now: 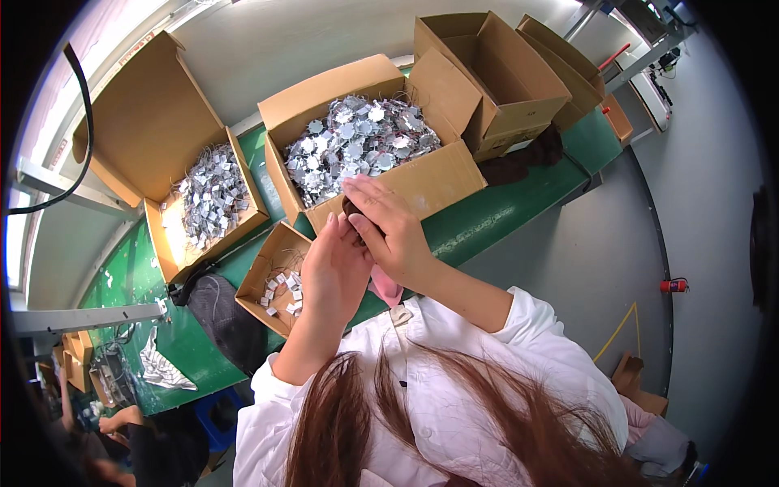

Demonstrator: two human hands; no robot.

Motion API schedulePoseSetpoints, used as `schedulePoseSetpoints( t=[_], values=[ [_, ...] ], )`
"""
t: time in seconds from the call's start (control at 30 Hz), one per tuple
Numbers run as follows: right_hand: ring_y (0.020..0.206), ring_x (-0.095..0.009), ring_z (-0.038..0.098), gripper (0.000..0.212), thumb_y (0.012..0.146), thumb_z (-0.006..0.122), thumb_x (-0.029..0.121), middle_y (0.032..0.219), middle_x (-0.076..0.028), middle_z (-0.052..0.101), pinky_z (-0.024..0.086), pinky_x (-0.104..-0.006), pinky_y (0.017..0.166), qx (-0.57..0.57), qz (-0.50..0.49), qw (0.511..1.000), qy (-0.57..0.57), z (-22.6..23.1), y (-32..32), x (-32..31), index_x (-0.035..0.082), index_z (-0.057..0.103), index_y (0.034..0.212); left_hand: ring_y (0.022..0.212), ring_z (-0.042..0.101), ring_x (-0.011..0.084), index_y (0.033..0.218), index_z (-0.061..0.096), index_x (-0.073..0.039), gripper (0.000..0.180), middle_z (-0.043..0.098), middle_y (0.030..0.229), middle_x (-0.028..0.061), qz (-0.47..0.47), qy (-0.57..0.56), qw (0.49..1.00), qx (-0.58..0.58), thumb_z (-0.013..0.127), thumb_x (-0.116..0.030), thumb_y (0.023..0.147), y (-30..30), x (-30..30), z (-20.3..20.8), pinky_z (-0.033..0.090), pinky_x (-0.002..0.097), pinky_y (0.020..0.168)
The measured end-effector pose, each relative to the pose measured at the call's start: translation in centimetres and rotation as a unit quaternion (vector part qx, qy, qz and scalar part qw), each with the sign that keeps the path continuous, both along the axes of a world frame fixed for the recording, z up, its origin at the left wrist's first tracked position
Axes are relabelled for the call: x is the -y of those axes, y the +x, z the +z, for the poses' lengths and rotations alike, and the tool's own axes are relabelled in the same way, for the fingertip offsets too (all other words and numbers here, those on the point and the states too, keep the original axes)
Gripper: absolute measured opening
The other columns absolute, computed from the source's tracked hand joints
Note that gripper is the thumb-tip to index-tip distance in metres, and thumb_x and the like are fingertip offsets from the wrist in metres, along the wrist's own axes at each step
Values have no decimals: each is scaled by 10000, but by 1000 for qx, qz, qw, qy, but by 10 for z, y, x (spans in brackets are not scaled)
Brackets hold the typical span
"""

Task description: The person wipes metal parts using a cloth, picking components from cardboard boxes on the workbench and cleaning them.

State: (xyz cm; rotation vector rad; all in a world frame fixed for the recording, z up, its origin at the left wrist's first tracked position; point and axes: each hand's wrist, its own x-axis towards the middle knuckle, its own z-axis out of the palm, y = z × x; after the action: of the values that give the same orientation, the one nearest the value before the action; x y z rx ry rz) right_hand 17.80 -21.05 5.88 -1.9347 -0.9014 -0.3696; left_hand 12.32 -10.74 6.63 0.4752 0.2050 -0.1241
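Observation:
My left hand and my right hand are raised together in front of a wide cardboard box. Between them is a small dark brown object, mostly covered by my fingers, so its kind does not show. The right hand lies over it from above while the left cups it from the side. Behind my fingertips, a heap of silvery disc-shaped parts with thin wires fills the box. A smaller carton by my left wrist holds several white square pieces with wires.
To the left, an open cardboard box holds small silvery square parts. A black bag lies on the green table. Tall cartons stand at the back right. At the lower left is another person's hand near a blue stool.

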Motion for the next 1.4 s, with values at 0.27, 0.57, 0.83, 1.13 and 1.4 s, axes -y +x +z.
schedulePoseSetpoints(
  t=[0.27,0.57,0.83,1.13,1.4],
  values=[
    [789,-239,598,154,771,544,32,877,-126,611,472,-289,684,-96,-8,992,82,-10,0,-5,15,602,913,887,532,185,953,512,-19,243,561,939,74,57,14,998,-22,404,-227,885,-7,5,-11,393,333,831],
    [692,-245,604,139,797,533,66,777,-140,608,465,-301,611,-226,-100,964,102,-7,15,3,13,590,913,981,539,268,1050,468,64,243,536,1042,188,83,58,994,-39,373,-87,885,-8,5,-11,446,357,854],
    [671,-161,542,157,707,613,-6,779,-48,559,442,-243,619,-15,33,998,59,8,7,10,52,639,851,973,520,218,985,500,6,277,551,1003,107,77,-50,996,13,408,-236,885,-5,-3,-18,387,369,892],
    [663,-176,527,157,652,640,-13,732,-46,544,433,-267,572,9,42,997,69,-10,10,6,65,632,788,969,505,184,984,504,-10,280,549,984,67,83,-3,996,28,393,-248,886,3,4,-13,371,341,873],
    [672,-132,560,123,685,642,1,769,-48,568,447,-232,579,-54,50,990,121,4,13,2,47,627,798,862,548,136,993,520,39,272,568,929,81,105,74,992,12,423,-192,888,7,4,-3,435,276,768]
  ],
)
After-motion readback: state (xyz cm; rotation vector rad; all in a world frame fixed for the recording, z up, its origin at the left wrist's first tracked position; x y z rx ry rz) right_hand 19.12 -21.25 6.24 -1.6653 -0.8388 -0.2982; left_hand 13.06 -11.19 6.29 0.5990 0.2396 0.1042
